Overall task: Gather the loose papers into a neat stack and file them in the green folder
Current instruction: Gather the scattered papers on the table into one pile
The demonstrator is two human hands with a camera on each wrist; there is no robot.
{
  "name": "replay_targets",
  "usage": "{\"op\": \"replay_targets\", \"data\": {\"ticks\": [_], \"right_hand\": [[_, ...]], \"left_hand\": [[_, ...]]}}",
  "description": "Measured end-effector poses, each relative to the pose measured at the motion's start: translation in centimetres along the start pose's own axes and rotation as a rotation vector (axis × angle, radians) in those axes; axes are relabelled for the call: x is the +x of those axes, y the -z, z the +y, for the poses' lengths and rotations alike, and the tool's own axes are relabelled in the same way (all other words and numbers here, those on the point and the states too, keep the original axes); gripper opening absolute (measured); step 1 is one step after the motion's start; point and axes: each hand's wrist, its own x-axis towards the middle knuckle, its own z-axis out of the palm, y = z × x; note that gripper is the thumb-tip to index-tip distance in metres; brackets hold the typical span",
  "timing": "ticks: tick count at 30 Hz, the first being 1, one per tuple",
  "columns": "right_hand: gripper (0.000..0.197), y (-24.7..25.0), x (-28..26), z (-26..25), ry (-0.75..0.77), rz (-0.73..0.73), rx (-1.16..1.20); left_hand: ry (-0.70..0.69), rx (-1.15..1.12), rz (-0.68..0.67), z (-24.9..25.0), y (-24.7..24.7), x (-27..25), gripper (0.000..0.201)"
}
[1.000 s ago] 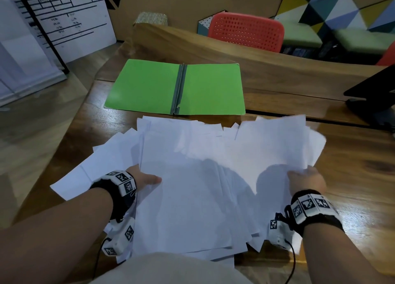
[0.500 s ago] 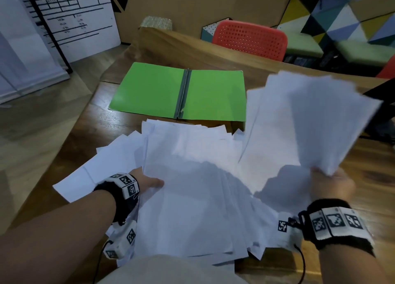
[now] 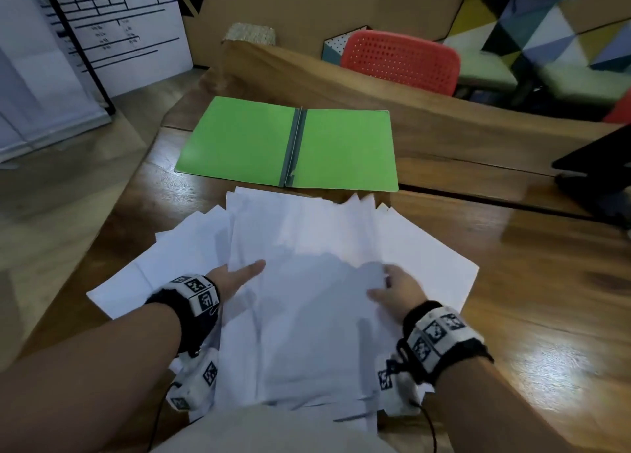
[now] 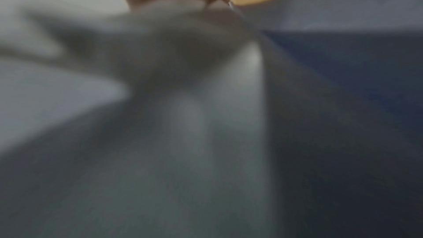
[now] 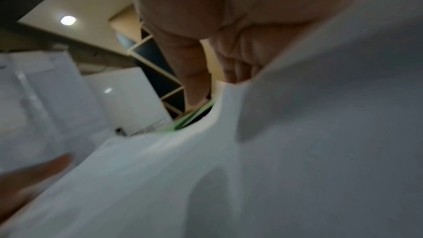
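Observation:
The green folder [image 3: 246, 142] lies open and flat on the wooden table [image 3: 532, 302], beyond the papers. A spread pile of white papers [image 3: 307, 244] covers the table in front of me. My left hand [image 3: 235, 278] grips the pile's left edge, thumb on top and fingers hidden under the sheets. My right hand [image 3: 392, 287] holds a bunch of sheets laid over the middle of the pile, its fingers mostly covered by paper. The left wrist view shows only blurred papers [image 4: 183, 133]. In the right wrist view the papers [image 5: 286, 169] drape over my curled fingers [image 5: 238, 61].
A raised wooden board [image 3: 444, 125] runs behind the folder, with a red chair [image 3: 399, 60] past it. A black object [image 3: 594, 176] stands at the table's right. The table's left edge drops to the floor [image 3: 51, 220]. A whiteboard [image 3: 112, 19] leans at far left.
My right hand lifted a bunch of sheets from the right side, then swung them left and down onto the middle of the pile. My left hand stayed at the pile's left edge.

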Motion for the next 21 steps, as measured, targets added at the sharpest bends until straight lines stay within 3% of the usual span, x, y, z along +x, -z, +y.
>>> {"op": "replay_targets", "data": {"ticks": [2, 3, 7, 10, 13, 18, 21], "right_hand": [[0.035, -1.5, -0.1, 0.0, 0.016, -0.118, -0.039], [0.037, -1.3, -0.2, 0.0, 0.001, -0.094, -0.029], [0.063, 2.7, 0.2, 3.2, -0.420, 0.301, -0.067], [0.071, 4.1, -0.1, 5.0, -0.625, 0.296, 0.047], [0.076, 3.2, 0.5, 5.3, -0.610, 0.258, 0.120], [0.057, 2.5, 0.5, 5.1, -0.596, 0.189, 0.216], [0.058, 2.6, 0.5, 6.1, -0.566, 0.149, 0.223]], "left_hand": [[-0.025, 0.036, -0.016, -0.1, 0.0, -0.1, 0.058], [-0.036, 0.062, -0.018, -0.2, 0.0, 0.0, 0.052], [-0.069, 0.069, -0.008, -0.2, -0.2, 0.0, 0.047], [-0.074, 0.087, -0.008, -0.2, -0.2, 0.1, 0.047], [-0.083, 0.107, -0.018, -0.1, -0.1, 0.4, 0.047], [-0.067, 0.107, -0.025, -0.3, 0.0, 0.6, 0.047], [-0.060, 0.104, -0.034, -0.5, 0.1, 0.9, 0.050]]}}
